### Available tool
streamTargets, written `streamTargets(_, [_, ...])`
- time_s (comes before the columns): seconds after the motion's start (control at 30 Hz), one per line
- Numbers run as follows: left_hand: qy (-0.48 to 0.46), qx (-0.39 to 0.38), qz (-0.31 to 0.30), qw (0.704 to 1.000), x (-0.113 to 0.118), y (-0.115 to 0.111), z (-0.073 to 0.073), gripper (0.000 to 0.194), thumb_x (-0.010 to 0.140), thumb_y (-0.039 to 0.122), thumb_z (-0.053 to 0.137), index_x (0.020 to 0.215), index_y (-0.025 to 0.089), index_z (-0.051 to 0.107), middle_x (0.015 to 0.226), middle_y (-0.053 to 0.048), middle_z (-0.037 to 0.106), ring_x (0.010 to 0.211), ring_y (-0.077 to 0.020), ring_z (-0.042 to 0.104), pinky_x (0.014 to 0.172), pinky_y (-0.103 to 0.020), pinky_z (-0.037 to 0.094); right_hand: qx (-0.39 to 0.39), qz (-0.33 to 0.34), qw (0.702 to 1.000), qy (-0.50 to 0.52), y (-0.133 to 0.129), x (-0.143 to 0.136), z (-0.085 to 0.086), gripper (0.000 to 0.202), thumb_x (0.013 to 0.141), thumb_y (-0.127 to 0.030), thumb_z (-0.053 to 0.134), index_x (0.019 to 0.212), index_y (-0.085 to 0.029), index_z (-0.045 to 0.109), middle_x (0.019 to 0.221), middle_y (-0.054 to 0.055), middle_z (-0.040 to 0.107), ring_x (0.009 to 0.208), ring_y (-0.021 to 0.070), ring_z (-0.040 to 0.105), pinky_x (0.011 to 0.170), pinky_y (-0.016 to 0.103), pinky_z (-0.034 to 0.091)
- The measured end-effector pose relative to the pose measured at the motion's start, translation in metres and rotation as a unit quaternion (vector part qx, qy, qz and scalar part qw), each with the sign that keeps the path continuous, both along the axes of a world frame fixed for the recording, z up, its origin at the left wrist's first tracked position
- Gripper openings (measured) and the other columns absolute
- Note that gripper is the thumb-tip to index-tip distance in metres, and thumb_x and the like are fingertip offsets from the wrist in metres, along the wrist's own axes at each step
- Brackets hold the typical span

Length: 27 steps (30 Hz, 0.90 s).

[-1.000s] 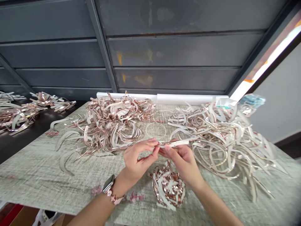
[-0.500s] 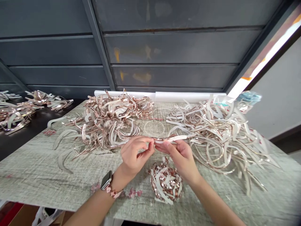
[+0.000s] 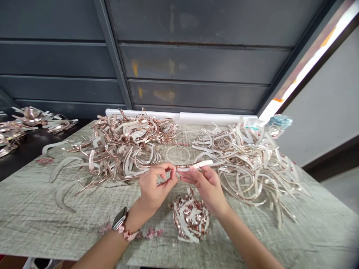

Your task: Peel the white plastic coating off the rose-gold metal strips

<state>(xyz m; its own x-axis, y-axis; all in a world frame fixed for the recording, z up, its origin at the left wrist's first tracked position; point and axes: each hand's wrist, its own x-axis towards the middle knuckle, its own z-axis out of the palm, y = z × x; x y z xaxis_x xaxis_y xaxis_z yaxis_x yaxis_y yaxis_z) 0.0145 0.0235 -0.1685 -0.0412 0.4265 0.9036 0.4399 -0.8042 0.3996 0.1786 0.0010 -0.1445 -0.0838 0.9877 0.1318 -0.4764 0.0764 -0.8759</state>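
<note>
Both hands meet at the middle of the table, on a narrow bundle of white and rose-gold foil strips. My left hand is closed, its thumb and forefinger pinching the bundle's left end. The right hand pinches the same bundle between thumb and fingers, its white ends sticking out to the right. Just below my hands lies a crumpled ball of foil strips, untouched. A loose heap of rose-gold and white strips is on the left, and a paler heap of long curling strips on the right.
A long white roll lies along the table's back edge, below a dark panelled wall. A clear bag with something light blue stands at the back right. More foil strips rest on a dark surface at far left.
The whole view has shifted slightly, so the table's things appear a little further left. Both hands keep their pinch on the strip bundle, with hardly any change in pose.
</note>
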Motion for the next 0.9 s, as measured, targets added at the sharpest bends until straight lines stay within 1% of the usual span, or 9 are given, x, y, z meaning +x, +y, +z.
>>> streamTargets(0.17, [-0.053, -0.01, -0.012, 0.998, -0.006, 0.004, 0.002, 0.029, 0.081, 0.004, 0.07, 0.087, 0.022, 0.048, 0.085, -0.001, 0.073, 0.077, -0.0131, 0.073, 0.071, -0.026, 0.059, -0.011, -0.021, 1.0, 0.012, 0.0, 0.002, 0.002, 0.021, 0.079, -0.039, 0.084, 0.08, -0.023, 0.071, 0.082, 0.002, 0.083, 0.085, 0.0236, 0.08, 0.081, 0.036, 0.065])
streamTargets(0.3, [0.049, 0.037, -0.073, 0.995, -0.007, -0.002, 0.012, 0.03, 0.077, -0.001, 0.07, 0.093, 0.02, 0.057, 0.087, 0.0, 0.075, 0.078, -0.013, 0.074, 0.072, -0.023, 0.058, -0.01, -0.057, 0.998, 0.017, 0.004, 0.003, -0.001, 0.021, 0.078, -0.039, 0.084, 0.081, -0.023, 0.07, 0.08, -0.001, 0.08, 0.085, 0.0217, 0.08, 0.073, 0.03, 0.064])
streamTargets(0.43, [0.244, -0.101, -0.207, 0.942, -0.001, -0.013, 0.024, 0.025, 0.074, 0.001, 0.068, 0.08, 0.023, 0.06, 0.079, 0.004, 0.074, 0.086, -0.017, 0.071, 0.081, -0.029, 0.056, 0.001, -0.107, 0.994, 0.011, 0.01, 0.006, -0.004, 0.022, 0.079, -0.039, 0.083, 0.08, -0.023, 0.067, 0.078, -0.004, 0.076, 0.088, 0.0202, 0.079, 0.066, 0.025, 0.062])
streamTargets(0.5, [0.302, -0.175, -0.236, 0.907, 0.0, -0.016, 0.028, 0.023, 0.076, 0.004, 0.068, 0.08, 0.026, 0.065, 0.078, 0.005, 0.075, 0.098, -0.0213, 0.069, 0.093, -0.036, 0.052, 0.004, -0.12, 0.993, 0.001, 0.011, 0.007, -0.004, 0.023, 0.081, -0.04, 0.081, 0.081, -0.023, 0.066, 0.081, -0.003, 0.076, 0.089, 0.0202, 0.078, 0.067, 0.025, 0.062])
streamTargets(0.57, [0.314, -0.203, -0.25, 0.893, -0.002, -0.016, 0.031, 0.024, 0.08, 0.007, 0.067, 0.09, 0.028, 0.07, 0.079, 0.004, 0.076, 0.102, -0.0227, 0.068, 0.098, -0.041, 0.049, 0.007, -0.124, 0.992, -0.017, 0.011, 0.006, -0.004, 0.023, 0.084, -0.041, 0.079, 0.082, -0.023, 0.065, 0.082, -0.002, 0.076, 0.09, 0.0203, 0.078, 0.068, 0.026, 0.063])
streamTargets(0.63, [0.264, -0.189, -0.229, 0.918, -0.004, -0.014, 0.03, 0.023, 0.084, 0.009, 0.065, 0.095, 0.028, 0.072, 0.081, 0.003, 0.076, 0.094, -0.0214, 0.069, 0.092, -0.04, 0.052, 0.011, -0.121, 0.992, -0.041, 0.008, 0.005, -0.003, 0.021, 0.086, -0.041, 0.077, 0.083, -0.022, 0.067, 0.082, -0.001, 0.077, 0.088, 0.0204, 0.077, 0.07, 0.028, 0.063])
streamTargets(0.73, [0.113, -0.123, -0.107, 0.98, -0.006, -0.008, 0.025, 0.013, 0.086, 0.013, 0.068, 0.09, 0.024, 0.072, 0.083, 0.0, 0.074, 0.079, -0.0171, 0.069, 0.075, -0.032, 0.055, 0.02, -0.112, 0.99, -0.083, 0.004, 0.002, -0.004, 0.021, 0.087, -0.041, 0.076, 0.087, -0.021, 0.07, 0.081, 0.001, 0.077, 0.082, 0.0198, 0.076, 0.073, 0.031, 0.063])
streamTargets(0.8, [0.05, -0.083, -0.037, 0.995, -0.004, -0.005, 0.02, 0.011, 0.087, 0.013, 0.071, 0.094, 0.022, 0.072, 0.088, -0.002, 0.076, 0.079, -0.0157, 0.071, 0.073, -0.029, 0.057, 0.028, -0.104, 0.989, -0.105, 0.001, 0.002, -0.005, 0.021, 0.087, -0.042, 0.076, 0.088, -0.02, 0.072, 0.08, 0.001, 0.077, 0.078, 0.019, 0.075, 0.076, 0.032, 0.063])
streamTargets(0.9, [0.041, -0.058, -0.024, 0.997, -0.002, -0.003, 0.015, 0.016, 0.087, 0.012, 0.074, 0.101, 0.021, 0.072, 0.096, -0.003, 0.079, 0.085, -0.0155, 0.075, 0.079, -0.028, 0.06, 0.043, -0.082, 0.988, -0.125, -0.001, 0.001, -0.006, 0.021, 0.088, -0.042, 0.076, 0.088, -0.021, 0.074, 0.082, 0.001, 0.078, 0.079, 0.0192, 0.075, 0.081, 0.034, 0.063])
